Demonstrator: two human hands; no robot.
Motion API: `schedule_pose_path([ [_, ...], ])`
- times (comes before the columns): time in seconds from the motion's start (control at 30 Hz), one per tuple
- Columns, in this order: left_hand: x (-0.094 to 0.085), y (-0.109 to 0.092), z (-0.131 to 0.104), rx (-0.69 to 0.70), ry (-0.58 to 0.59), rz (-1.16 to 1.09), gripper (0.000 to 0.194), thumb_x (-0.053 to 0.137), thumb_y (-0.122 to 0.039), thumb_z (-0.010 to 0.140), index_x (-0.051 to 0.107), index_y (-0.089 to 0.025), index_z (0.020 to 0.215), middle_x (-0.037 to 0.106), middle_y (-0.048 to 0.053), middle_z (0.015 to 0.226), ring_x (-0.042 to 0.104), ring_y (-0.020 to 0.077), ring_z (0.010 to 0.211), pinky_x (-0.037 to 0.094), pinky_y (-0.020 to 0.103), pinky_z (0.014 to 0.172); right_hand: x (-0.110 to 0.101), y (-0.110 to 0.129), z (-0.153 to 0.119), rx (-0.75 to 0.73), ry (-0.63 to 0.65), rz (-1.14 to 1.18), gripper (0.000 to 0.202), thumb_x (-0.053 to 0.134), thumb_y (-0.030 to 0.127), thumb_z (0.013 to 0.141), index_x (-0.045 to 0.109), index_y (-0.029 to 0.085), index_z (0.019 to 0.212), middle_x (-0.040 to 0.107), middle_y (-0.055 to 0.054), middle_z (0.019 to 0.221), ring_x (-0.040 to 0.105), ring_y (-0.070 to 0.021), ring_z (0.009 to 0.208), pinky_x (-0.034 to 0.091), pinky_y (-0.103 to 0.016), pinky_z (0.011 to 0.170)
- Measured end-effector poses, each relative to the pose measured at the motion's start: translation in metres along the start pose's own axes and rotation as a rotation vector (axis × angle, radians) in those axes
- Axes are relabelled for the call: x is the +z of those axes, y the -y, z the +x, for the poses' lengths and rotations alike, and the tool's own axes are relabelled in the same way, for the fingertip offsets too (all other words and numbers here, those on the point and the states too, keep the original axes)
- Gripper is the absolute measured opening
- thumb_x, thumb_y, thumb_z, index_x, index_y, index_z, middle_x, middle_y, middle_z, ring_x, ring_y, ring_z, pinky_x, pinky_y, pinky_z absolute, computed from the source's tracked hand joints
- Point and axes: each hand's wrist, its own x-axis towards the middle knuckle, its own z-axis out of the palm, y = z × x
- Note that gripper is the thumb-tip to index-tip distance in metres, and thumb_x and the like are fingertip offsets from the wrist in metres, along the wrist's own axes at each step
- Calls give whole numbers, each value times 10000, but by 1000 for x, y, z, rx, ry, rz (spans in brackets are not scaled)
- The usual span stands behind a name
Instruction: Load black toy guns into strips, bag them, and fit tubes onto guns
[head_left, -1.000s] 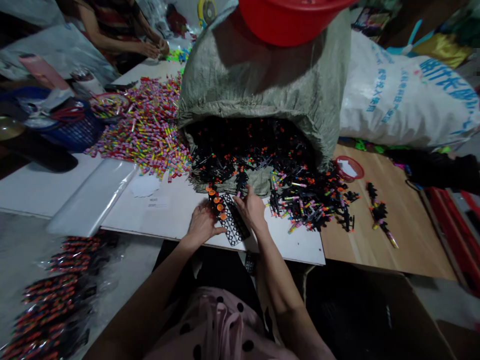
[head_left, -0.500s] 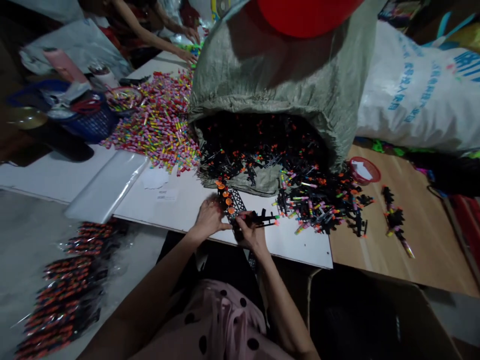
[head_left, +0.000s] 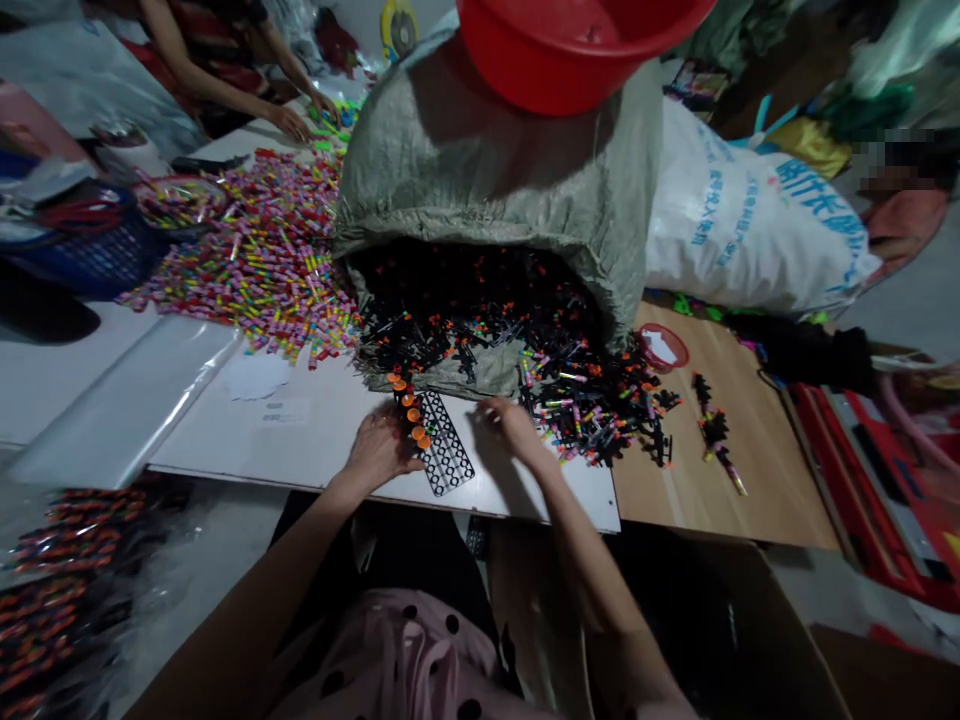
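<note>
My left hand (head_left: 379,445) is closed on the left edge of a black lattice rack (head_left: 448,455), which lies tilted on the white tabletop. Along that edge stands a row of round orange tips (head_left: 412,413); the parts beneath them are partly hidden by my fingers. My right hand (head_left: 516,430) hovers just right of the rack, fingers loosely bent and apart, with nothing visible in them. Close to its right spreads a pile of small black toy pieces with orange tips and coloured tubes (head_left: 592,410). More black pieces spill from a large grey-green sack (head_left: 495,180).
Pink and yellow tubes (head_left: 262,255) are heaped at the left, beside a blue basket (head_left: 112,235) and clear plastic bags (head_left: 127,400). A red basin (head_left: 577,60) sits above the sack. Another person's hands (head_left: 292,120) work at the back left. A white sack (head_left: 750,215) lies right.
My right hand has left the rack and moved right; the black toy piece it held is no longer in it. My left hand stays at the rack. The view has swung right.
</note>
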Motion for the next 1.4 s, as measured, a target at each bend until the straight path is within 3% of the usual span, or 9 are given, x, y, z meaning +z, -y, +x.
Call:
schedule_pose_path([
  [0.13, 2, 1, 0, -14, -8, -7, 352, 738, -443, 667, 677, -215, 928, 662, 119, 1072, 537, 343, 1125, 408, 450, 945, -60, -65, 24, 78, -147, -102, 312, 419, -7, 814, 668, 153, 911, 587, -151, 1147, 551, -222, 1022, 437, -305, 802],
  [0.23, 2, -3, 0, -48, 26, 2, 407, 732, -444, 682, 671, -201, 1002, 647, 134, 1142, 524, 344, 1158, 390, 455, 983, -73, -83, 27, 84, -203, -69, 243, 465, -23, 777, 642, 145, 760, 600, -160, 1080, 531, -235, 1040, 415, -306, 807],
  [0.47, 9, -12, 9, -84, -35, 0, 567, 702, -491, 703, 630, -169, 1164, 608, 172, 1237, 487, 370, 1205, 339, 494, 1036, 16, -24, -26, 164, -317, 335, 185, 630, 360, 785, 570, 191, 741, 595, -7, 668, 556, -152, 623, 448, -272, 605],
  [0.6, 10, -14, 10, -78, -24, 24, 578, 706, -492, 696, 618, -200, 1187, 608, 150, 1246, 487, 356, 1201, 354, 482, 1017, 63, 6, -30, 183, -321, 647, 113, 582, 328, 776, 582, 216, 790, 634, 9, 708, 598, -152, 654, 496, -284, 640],
  [0.73, 6, -15, 9, -88, -33, 18, 602, 702, -493, 696, 605, -196, 1211, 591, 158, 1274, 474, 354, 1219, 346, 486, 1027, 67, 9, -22, 125, -288, 589, 102, 542, 293, 813, 606, 227, 855, 677, -22, 822, 631, -166, 765, 497, -296, 724],
  [0.97, 2, -12, 10, -79, 6, -8, 340, 648, -284, 706, 689, -173, 1025, 664, 155, 1126, 542, 357, 1128, 416, 464, 937, 62, 42, -17, 221, -55, -6, 200, 466, 130, 836, 608, 168, 971, 685, -100, 912, 653, -190, 785, 472, -267, 674],
  [1.17, 7, -3, 0, 56, -33, -74, 181, 523, -224, 756, 691, -191, 813, 693, 129, 869, 575, 332, 999, 427, 467, 847, -3, -5, 1, 61, -15, 54, 102, 589, 191, 777, 657, 197, 853, 687, -18, 758, 610, -150, 619, 464, -233, 564],
  [1.3, 16, -4, -7, 55, -49, -77, 165, 522, -297, 778, 663, -229, 726, 660, 61, 719, 571, 247, 882, 436, 399, 810, -68, -58, 46, 105, -183, -94, 260, 477, 17, 759, 667, 191, 794, 677, -147, 849, 637, -226, 747, 467, -315, 632],
  [1.4, 20, -1, -4, 76, -1, -98, 187, 524, -325, 785, 651, -197, 737, 637, 54, 692, 551, 232, 863, 427, 395, 791, -86, -77, 77, 155, -295, -229, 291, 401, -6, 762, 643, 156, 759, 632, -228, 912, 633, -297, 826, 461, -364, 624],
])
